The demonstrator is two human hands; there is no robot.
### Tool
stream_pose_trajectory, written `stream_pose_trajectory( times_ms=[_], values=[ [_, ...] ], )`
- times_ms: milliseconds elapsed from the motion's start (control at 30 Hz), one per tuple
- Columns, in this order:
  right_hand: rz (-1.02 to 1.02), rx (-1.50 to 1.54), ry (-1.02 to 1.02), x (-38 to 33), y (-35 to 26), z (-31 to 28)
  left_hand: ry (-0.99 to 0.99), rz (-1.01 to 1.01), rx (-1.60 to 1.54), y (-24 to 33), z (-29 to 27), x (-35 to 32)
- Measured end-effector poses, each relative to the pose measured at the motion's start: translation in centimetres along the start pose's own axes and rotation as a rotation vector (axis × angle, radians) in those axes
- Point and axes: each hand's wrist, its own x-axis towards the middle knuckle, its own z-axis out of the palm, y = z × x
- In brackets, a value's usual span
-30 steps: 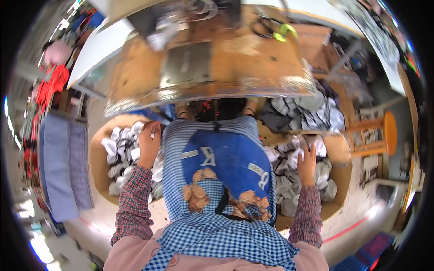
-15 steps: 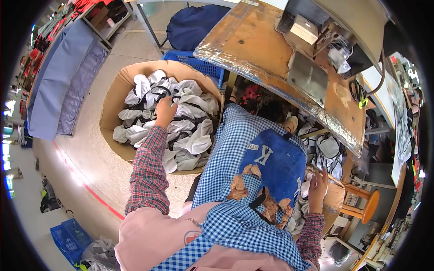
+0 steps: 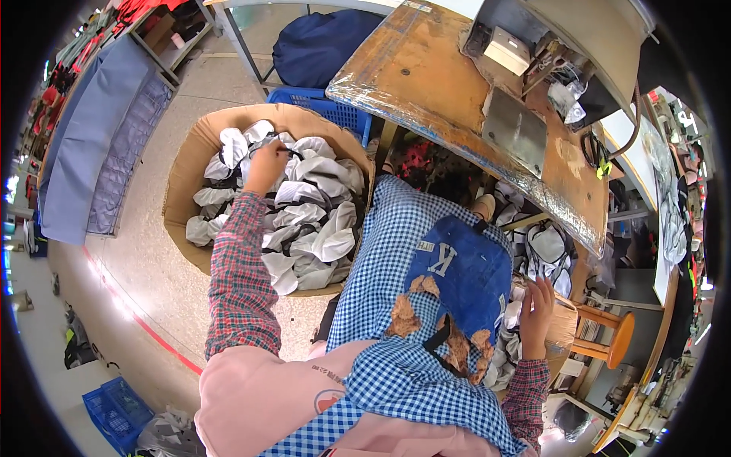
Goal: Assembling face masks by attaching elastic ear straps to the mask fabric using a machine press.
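A big cardboard box [image 3: 180, 179] on my left is heaped with white cloth pieces [image 3: 308, 199] that have black edging or straps. Inside its far part, my left hand [image 3: 265, 165] is closed on one white cloth piece; a bit of black strap sticks out beside the fingers, and most of the grip is hidden. To the right of my lap, my right hand [image 3: 537, 308] is raised with its fingers stretched out, nothing seen in it. Beside it is a second cardboard box [image 3: 562, 329] with more whitish cloth.
A worn wooden machine table [image 3: 426, 68] with a film-wrapped edge stands ahead on the right. Behind the box sits a blue plastic crate [image 3: 327, 109]; a dark blue covered bundle [image 3: 320, 47] lies beyond. A wooden stool [image 3: 620, 340] stands at right. A checked apron [image 3: 388, 251] covers my lap.
My left hand has shifted slightly away and to the left among the cloth pieces, its fingers now closed around one. My right hand has risen slightly, fingers still apart.
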Motion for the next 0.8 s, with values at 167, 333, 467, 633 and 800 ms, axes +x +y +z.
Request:
stream_pose_trajectory(
  times_ms=[167,333,467,633,800],
  values=[
    [-0.065,0.123,0.113,3.1,-4.0,-1.1,0.026,-0.087,-0.521,7.9,-6.4,-0.7],
    [-0.216,0.214,0.134,5.4,-9.2,-2.0,-0.051,0.013,-0.233,8.1,-5.8,-1.9],
    [-0.280,0.209,0.121,5.6,-9.9,-2.3,-0.211,0.241,-0.037,7.5,1.3,-3.3],
    [-0.210,0.210,0.142,4.4,-8.8,-3.0,-0.337,0.267,0.296,8.8,6.9,-3.7],
    [-0.192,0.227,0.119,3.9,-8.2,-2.3,-0.521,0.143,0.480,5.6,8.2,-3.2]
  ],
)
